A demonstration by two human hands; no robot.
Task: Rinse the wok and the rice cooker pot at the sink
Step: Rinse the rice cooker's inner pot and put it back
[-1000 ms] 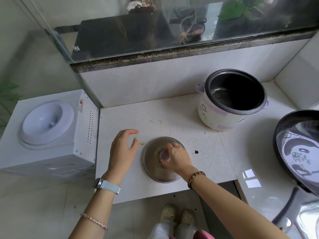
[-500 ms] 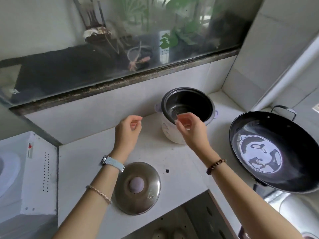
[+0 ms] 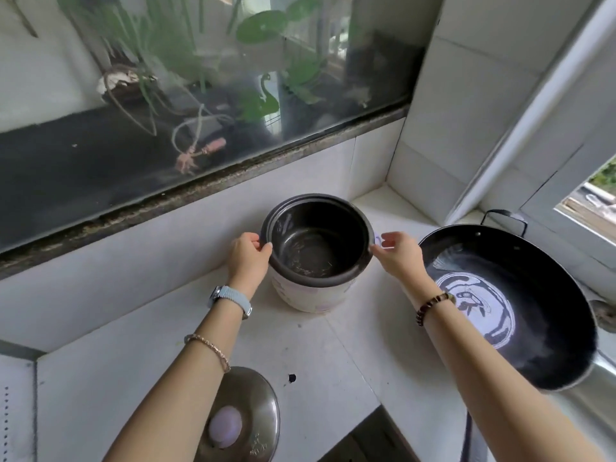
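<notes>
lid [image 3: 240,418] lies nearest on the counter [image 3: 333,348]. beyond it, left hand [image 3: 248,258] and right hand [image 3: 398,256] pinch opposite sides of the pot [image 3: 320,248] rim, the pot inside the cooker [image 3: 310,295]. best lifted straight up, kept level. wok [image 3: 513,308] sits just right.

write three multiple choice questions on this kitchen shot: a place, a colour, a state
1. Where is the wok relative to the rice cooker?
A) left of it
B) right of it
C) stacked on it

2. What colour is the knob of the lid?
A) red
B) green
C) pale purple

3. What are the left hand and right hand doing?
A) pinching the rim of the pot
B) lying flat
C) lifting the lid

B: wok sits on the cooker's right.
C: knob looks pale purple.
A: each hand grips the dark rim.
</notes>
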